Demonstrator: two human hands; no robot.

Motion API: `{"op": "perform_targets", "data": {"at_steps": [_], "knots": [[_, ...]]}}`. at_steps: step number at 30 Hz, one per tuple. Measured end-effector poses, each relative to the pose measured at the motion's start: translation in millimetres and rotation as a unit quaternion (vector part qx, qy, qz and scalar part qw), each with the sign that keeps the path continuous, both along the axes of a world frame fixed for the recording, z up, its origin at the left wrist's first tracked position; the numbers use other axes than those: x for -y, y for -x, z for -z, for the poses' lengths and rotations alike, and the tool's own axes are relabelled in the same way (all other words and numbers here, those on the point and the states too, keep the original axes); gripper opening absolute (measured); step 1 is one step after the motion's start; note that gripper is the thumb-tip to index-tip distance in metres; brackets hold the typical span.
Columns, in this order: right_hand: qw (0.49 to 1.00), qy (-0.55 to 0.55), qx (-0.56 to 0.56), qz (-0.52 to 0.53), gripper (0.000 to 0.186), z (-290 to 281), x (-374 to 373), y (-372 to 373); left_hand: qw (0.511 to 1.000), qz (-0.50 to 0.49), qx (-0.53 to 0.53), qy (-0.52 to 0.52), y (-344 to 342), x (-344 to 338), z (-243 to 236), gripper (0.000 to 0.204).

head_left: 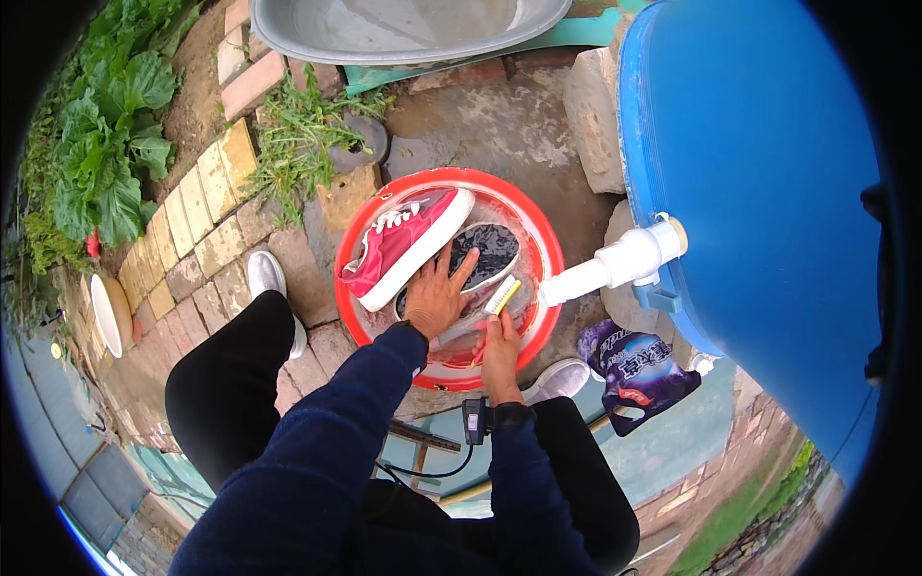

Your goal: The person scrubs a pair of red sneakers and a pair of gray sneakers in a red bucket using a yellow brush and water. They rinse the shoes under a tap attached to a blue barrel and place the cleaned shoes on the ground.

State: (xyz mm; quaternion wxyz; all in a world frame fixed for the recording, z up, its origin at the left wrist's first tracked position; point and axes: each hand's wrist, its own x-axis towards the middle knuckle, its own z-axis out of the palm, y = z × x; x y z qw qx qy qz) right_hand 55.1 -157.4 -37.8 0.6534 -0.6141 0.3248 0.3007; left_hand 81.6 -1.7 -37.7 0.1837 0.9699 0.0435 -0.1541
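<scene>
1. An outdoor yard is seen from above: the ground (499, 125) is made up of worn concrete, with brick paving (206, 240) to the left and leafy green plants (110, 144) beyond it along the edge.
2. A large blue barrel (759, 182) is stood at the right, with a white spout (619, 261) projecting from it toward a red basin (538, 245). A grey tub (403, 29) is placed at the top, and a purple pouch (639, 370) lies on the ground below the spout.
3. The red basin is set on the ground directly in front of the seated person's knees, and water is held in it.
4. A red shoe (408, 245) with a white sole is propped in the basin's upper left part. Its long axis runs diagonally from lower left to upper right; which end is the toe cannot be told.
5. A dark insole (490, 252) is lain in the basin just right of the shoe, on a similar diagonal.
6. The left hand (437, 293) is spread flat, fingers splayed, and pressed down on the insole.
7. The right hand (499, 336) is closed around a brush (502, 296), whose yellow-and-white head is held at the insole's lower edge.
</scene>
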Motion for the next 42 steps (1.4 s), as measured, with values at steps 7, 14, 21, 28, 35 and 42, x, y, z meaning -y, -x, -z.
{"op": "perform_targets", "data": {"at_steps": [7,14,21,28,35,42], "knots": [[0.999,0.026,0.022,0.02,0.05,-17,13,5,0.996,-0.027,-0.012,0.08,-5,-2,-52,0.087],[0.996,0.045,0.072,0.008,0.062,-15,17,11,1.0,0.0,-0.016,-0.007,14,12,-41,0.088],[0.876,0.269,0.307,-0.256,0.058,-10,10,-48,0.999,0.0,-0.025,-0.028,5,15,-9,0.089],[0.735,0.423,0.287,-0.445,0.051,3,-14,-106,0.996,0.002,-0.079,-0.034,-2,9,0,0.088],[0.818,0.298,0.259,-0.419,0.054,-28,17,-49,0.995,-0.02,-0.088,0.039,3,3,-27,0.091],[0.933,0.208,0.207,-0.208,0.054,-50,49,-48,0.746,-0.32,-0.2,0.549,17,-44,-44,0.073]]}}
